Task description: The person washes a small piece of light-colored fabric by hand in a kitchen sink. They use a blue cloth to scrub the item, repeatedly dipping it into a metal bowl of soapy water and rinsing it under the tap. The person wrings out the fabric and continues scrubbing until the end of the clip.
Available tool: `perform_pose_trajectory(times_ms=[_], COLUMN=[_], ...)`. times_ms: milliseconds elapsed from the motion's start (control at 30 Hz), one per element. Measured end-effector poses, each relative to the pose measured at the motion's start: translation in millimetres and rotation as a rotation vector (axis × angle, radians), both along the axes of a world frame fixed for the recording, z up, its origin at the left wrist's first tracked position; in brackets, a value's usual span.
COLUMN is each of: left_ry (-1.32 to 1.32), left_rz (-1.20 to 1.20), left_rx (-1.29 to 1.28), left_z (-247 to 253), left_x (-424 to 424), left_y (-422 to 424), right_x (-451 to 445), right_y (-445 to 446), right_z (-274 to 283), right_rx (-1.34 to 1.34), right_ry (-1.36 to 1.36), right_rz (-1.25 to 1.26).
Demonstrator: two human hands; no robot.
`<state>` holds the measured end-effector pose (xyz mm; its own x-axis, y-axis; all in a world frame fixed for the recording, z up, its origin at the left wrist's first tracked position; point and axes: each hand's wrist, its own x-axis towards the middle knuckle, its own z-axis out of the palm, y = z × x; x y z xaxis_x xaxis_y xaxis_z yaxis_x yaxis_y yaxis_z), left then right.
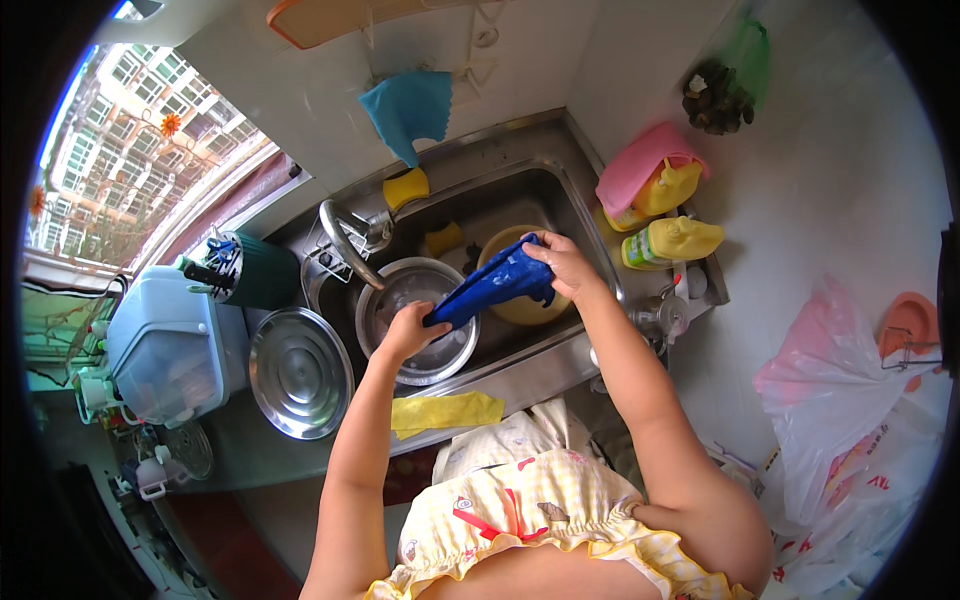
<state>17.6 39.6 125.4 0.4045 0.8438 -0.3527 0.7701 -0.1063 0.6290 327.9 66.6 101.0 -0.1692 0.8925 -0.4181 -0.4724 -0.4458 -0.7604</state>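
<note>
Both of my hands hold a dark blue cloth (493,280) stretched between them over the sink. At its lower left end my left hand (411,330) grips it above a metal bowl (367,334), which stands in the sink below the curved faucet (346,244). My right hand (559,262) pinches the upper right end, with whitish patches, maybe suds, on the cloth near the fingers. Beneath that end, a yellowish basin (525,315) sits in the sink, partly hidden by the cloth. A yellow sponge (444,239) lies in the sink behind the bowl.
Left of the sink (559,195) are a round metal lid (301,373), a green utensil holder (262,270) and a blue lidded box (169,345). A yellow cloth (448,412) lies on the front edge. Yellow bottles (671,242) stand right; a light blue cloth (409,112) hangs behind.
</note>
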Motion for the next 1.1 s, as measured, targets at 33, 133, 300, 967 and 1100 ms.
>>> perform_pose_trajectory(times_ms=[33, 133, 300, 967, 1100], left_ry=[-0.072, -0.338, -1.671, -0.471, -0.542], left_rz=[0.053, 0.231, 0.534, -0.029, 0.339], left_rx=[-0.121, -0.505, -0.761, 0.455, 0.388], left_z=[-0.3, -1.0, -8.7, -5.6, -32.4], left_x=[-4.8, -12.8, 16.2, 26.0, 31.3], left_y=[0.7, 6.7, 13.1, 13.3, 21.9], right_x=[2.8, 15.0, 36.6, 19.1, 16.5], right_y=[0.3, 5.0, 7.5, 11.1, 32.7], right_z=[7.4, 33.8, 51.9, -17.6, -27.1], right_rx=[0.017, 0.002, -0.019, -0.034, 0.042], right_ry=[-0.029, -0.066, 0.254, 0.066, 0.012], right_rz=[-0.027, -0.014, -0.128, -0.299, -0.253])
